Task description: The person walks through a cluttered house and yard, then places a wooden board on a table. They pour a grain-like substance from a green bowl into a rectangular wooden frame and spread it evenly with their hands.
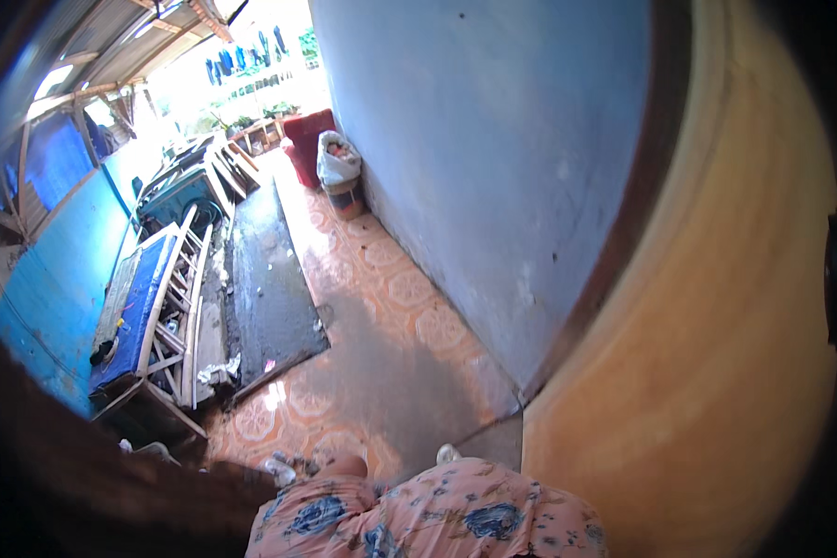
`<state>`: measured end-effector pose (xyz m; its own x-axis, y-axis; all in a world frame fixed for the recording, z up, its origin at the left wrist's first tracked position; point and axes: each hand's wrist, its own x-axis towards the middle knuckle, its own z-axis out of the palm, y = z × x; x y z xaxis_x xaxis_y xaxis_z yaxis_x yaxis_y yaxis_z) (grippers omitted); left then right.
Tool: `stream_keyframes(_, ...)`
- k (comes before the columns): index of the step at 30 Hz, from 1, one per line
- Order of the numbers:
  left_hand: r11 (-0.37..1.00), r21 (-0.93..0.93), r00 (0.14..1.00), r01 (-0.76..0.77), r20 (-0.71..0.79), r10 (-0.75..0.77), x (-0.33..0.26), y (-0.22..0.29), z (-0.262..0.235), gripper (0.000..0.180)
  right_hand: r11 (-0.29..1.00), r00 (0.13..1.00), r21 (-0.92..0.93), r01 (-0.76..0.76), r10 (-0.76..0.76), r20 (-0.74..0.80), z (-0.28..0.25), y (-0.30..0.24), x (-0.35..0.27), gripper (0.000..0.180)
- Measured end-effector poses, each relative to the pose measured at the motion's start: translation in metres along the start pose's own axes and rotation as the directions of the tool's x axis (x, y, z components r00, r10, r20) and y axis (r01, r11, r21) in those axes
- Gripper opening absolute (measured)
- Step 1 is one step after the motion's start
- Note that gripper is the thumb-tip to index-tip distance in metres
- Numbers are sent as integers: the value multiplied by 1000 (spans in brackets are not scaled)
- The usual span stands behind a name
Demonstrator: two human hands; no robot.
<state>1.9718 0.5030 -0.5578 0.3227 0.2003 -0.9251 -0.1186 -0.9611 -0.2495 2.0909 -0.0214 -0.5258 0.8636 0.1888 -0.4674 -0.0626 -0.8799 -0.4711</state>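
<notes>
Neither my left hand nor my right hand shows in the head view. Pink flowered clothing [437,511] with blue roses covers my body at the bottom edge. A bit of bare skin, seemingly a knee or leg, shows at its left side. The tip of a white shoe [448,454] peeks out above the cloth. Beneath me runs a floor of orange patterned tiles [409,288], partly in shadow.
A wooden door [679,372] fills the right, beside a pale blue wall [493,121]. Along that wall stand a bucket [347,203], a white sack [338,160] and a red chair [309,139]. Wooden frames [191,307] lean left of a dark sunken strip [270,279].
</notes>
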Motion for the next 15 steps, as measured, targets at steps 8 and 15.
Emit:
stream_keyframes(8,777,-484,876,-402,-449,175,66,-36,-230,48,969,973,-131,-211,221,65,-80,-14,141,46)
stream_keyframes(15,159,-824,836,-544,-548,24,57,-133,-369,49,958,960,-97,-270,276,53,-115,-93,292,45)
